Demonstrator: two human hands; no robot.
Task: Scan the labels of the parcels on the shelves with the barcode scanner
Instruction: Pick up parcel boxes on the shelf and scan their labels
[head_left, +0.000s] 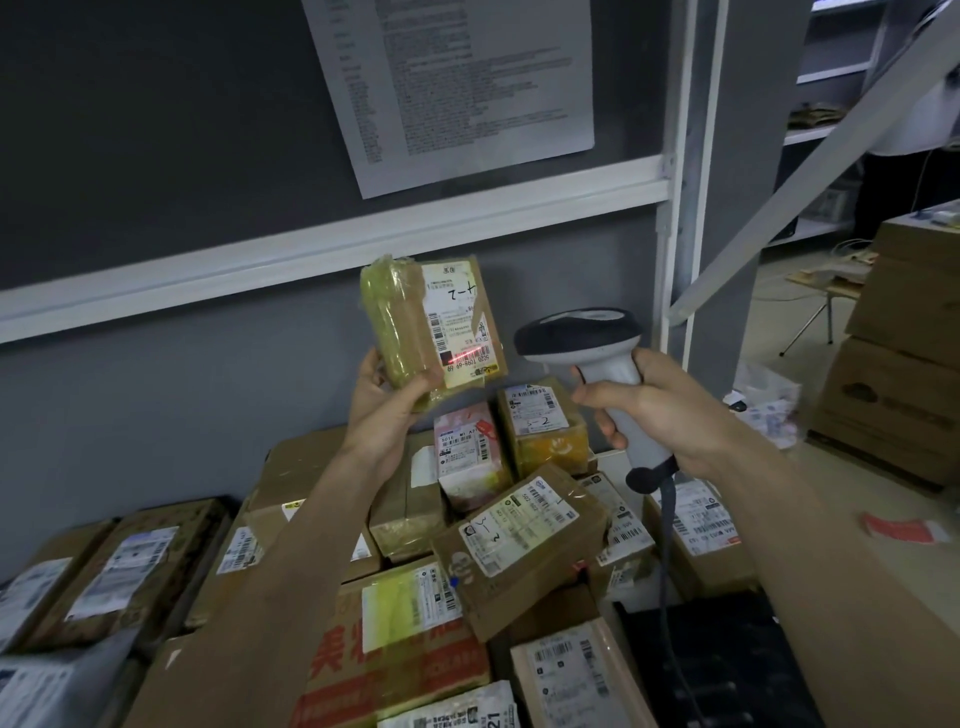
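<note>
While left hand (382, 402) grips parcel (434, 327), right hand (670, 415) grips scanner (587, 338).

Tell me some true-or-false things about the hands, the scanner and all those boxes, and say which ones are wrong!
1. The left hand holds a small brown cardboard parcel wrapped in clear tape up in the air. True.
2. The right hand holds a pair of scissors. False: it grips a grey and white handheld barcode scanner.
3. A red scan line glows on the lifted parcel's white label. True.
4. The scanner has no cord. False: a dark cable hangs from its handle.
5. A printed white paper sheet hangs on the grey wall above. True.
</note>
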